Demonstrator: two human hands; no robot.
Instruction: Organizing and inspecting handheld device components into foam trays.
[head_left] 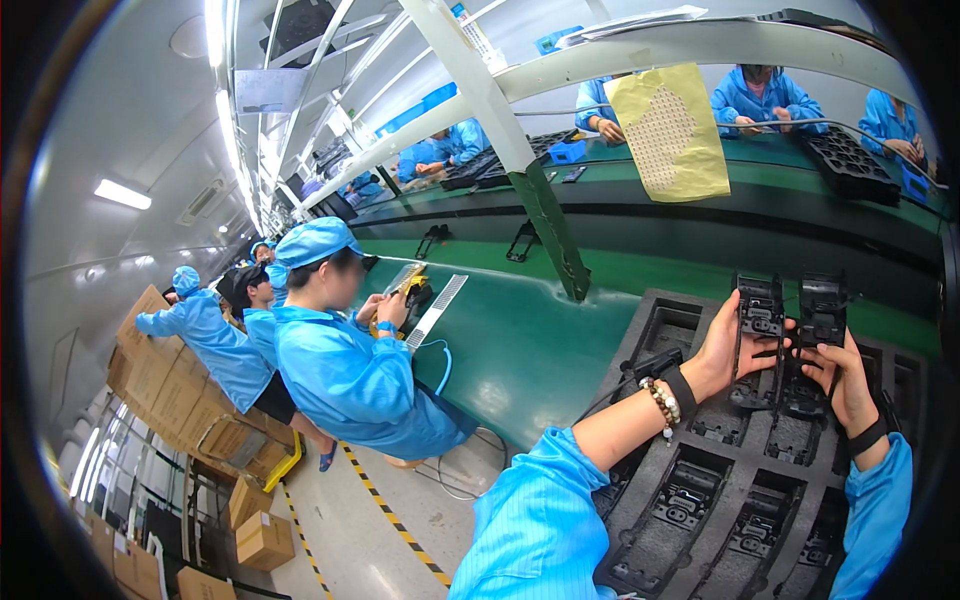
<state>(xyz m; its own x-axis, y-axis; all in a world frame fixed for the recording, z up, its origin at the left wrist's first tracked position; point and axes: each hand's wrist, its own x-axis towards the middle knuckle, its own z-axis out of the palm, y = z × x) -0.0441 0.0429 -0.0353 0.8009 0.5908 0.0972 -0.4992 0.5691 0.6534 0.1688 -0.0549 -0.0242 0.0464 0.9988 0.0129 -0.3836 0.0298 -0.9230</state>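
A worker's left hand (722,350) grips a black moulded plastic part (760,312), fingers closed around its lower edge, while the right hand (842,382) pinches a second, matching black plastic part (822,312) just beside it. Both pieces are held upright above a black foam compartment tray (640,345) resting on the green conveyor belt (520,350). A co-worker in a blue smock (350,380) works nearby.

The black foam tray (700,520) runs off the lower edge, and the right hand (850,385) hides its far pockets.
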